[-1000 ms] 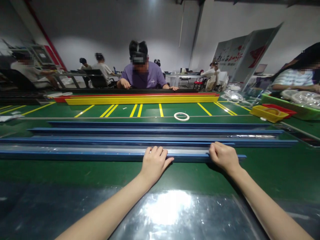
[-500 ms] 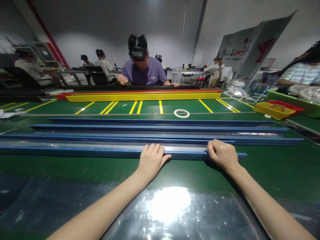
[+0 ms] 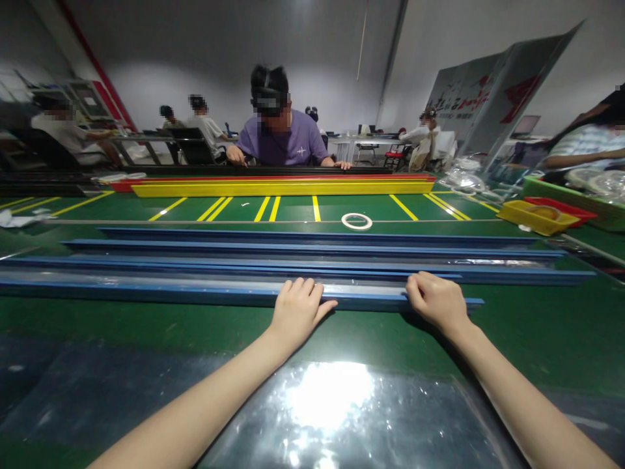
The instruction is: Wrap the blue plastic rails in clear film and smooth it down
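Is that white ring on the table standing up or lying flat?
Lying flat: the white ring rests on the green table, showing as a wide, low oval with green in its middle.

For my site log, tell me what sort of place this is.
Probably a workshop: long blue strips lie on a green worktable marked with yellow lines, and a co-worker in purple is across from the camera.

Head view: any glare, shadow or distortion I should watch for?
Head view: white glare washes out part of the shiny sheet in the foreground; head view: a dark shadow lies under the right hand; head view: the banner looks slanted, probably from lens distortion.
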The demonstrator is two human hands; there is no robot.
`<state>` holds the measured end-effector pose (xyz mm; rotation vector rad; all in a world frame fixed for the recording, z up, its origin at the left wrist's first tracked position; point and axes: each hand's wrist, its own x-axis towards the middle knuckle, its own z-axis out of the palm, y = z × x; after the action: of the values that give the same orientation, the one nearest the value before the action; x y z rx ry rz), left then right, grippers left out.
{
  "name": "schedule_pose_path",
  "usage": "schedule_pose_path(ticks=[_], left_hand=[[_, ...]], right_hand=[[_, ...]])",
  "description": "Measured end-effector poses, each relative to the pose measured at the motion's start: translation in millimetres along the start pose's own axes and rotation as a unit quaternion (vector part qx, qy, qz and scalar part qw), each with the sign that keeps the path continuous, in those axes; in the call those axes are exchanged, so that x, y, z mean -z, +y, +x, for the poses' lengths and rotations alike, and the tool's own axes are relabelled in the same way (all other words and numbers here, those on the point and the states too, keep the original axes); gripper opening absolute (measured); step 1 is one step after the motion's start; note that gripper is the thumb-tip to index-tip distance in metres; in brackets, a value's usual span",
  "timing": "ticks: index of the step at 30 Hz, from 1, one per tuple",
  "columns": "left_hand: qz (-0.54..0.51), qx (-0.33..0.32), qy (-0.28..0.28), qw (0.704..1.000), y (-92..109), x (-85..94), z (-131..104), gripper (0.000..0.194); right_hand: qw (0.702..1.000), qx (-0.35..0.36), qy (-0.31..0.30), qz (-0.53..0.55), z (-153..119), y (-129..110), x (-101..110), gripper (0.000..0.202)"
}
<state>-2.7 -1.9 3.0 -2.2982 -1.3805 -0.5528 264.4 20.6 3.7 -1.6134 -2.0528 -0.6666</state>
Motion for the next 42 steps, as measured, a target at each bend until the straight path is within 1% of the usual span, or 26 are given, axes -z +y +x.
schedule_pose_path(ticks=[3, 9, 11, 17, 20, 28, 35, 40, 42], left_hand=[[-0.007, -0.001, -0.001, 1.0, -3.2, 4.0, 1.9, 0.034], [0.002, -0.002, -0.029, 1.0, -9.2, 10.5, 4.3, 0.036], [0.002, -0.006, -0.02, 1.0, -8.9, 9.1, 2.5, 0.034], [0.009, -0.011, 0.031, 0.999, -5.9, 2.9, -2.4, 0.034], [0.015, -0.015, 0.042, 0.999, -5.4, 2.2, -2.0, 0.035], [0.033, -0.01, 0.014, 0.999, -4.1, 4.4, 0.0, 0.038], [0.036, -0.003, 0.001, 0.999, -3.0, 5.1, 1.1, 0.038], [0.042, 0.013, -0.054, 0.998, -2.9, 8.8, 3.2, 0.039], [0.042, 0.012, -0.054, 0.998, -3.0, 9.2, 3.1, 0.038]], right_hand=[[1.0, 0.002, -0.001, 0.0, -0.1, 0.5, -0.4, 0.041], [1.0, 0.002, -0.007, -0.002, 0.2, 0.8, -0.5, 0.041], [1.0, 0.001, -0.009, -0.002, 0.3, 0.6, -0.1, 0.041], [1.0, -0.008, -0.023, 0.001, 0.9, -0.6, 1.3, 0.041], [1.0, -0.01, -0.026, 0.003, 1.0, -0.8, 1.5, 0.042], [1.0, -0.01, -0.023, 0.006, 1.1, -0.9, 1.6, 0.042], [1.0, -0.014, -0.028, 0.0, 0.9, -0.6, 1.7, 0.041], [0.999, -0.02, -0.039, -0.003, 1.6, -1.0, 1.9, 0.042], [0.999, -0.022, -0.041, -0.004, 1.6, -1.3, 2.0, 0.042]])
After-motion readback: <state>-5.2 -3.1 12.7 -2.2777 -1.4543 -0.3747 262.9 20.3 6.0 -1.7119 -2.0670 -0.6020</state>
